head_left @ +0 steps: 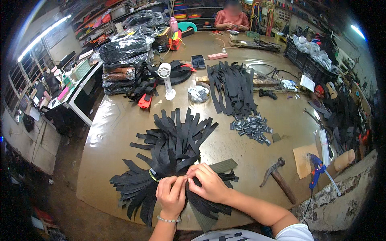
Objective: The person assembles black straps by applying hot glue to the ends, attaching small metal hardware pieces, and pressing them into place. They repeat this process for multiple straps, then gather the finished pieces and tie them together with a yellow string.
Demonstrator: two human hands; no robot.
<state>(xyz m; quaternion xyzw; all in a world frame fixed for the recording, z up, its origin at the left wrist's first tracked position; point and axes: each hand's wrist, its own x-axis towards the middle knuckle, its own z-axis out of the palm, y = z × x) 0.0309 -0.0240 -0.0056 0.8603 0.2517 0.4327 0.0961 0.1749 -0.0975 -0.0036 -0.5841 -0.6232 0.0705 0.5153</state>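
Note:
A fanned-out pile of black webbing straps (177,132) spreads over the near part of the brown table. My left hand (171,195) and my right hand (209,183) meet above its near side, fingertips pinched close together. What lies between the fingers is too small and too covered to make out. A small dark label with a pale yellow-green edge (152,174) sits on the straps just left of my left hand. Beyond my right hand an olive-green strap (224,165) sticks out, and another olive strip (203,219) hangs below my hands.
Small dark labels (252,127) lie heaped below a second bundle of black straps (232,88). At the right are a claw hammer (277,176) and a blue glue gun (317,168). A white fan (166,80) stands near a clear bag (198,94). A person (232,20) sits across the table.

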